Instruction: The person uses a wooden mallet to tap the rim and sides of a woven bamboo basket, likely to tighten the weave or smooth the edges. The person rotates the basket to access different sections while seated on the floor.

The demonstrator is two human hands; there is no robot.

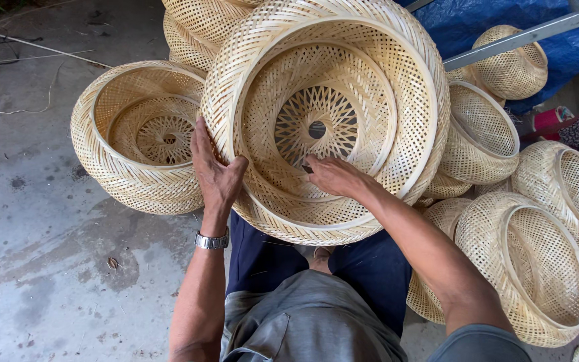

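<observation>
The big woven bamboo basket (326,121) sits tilted on the person's lap, mouth facing up at the camera. Left hand (214,167) is spread flat against its outer wall; right hand (333,175) reaches inside, fingers pinched together on the inner weave. Risk as I see it: that flat left grip slips and the basket rolls into the finished baskets (139,134) beside it.

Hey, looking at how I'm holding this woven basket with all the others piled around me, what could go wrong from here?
The right hand reaches inside the big basket, so thin strip ends might prick the fingers. Only the left hand steadies its outer rim, so it may tip off the lap. The finished baskets crowd the right elbow and could get knocked over.
</observation>
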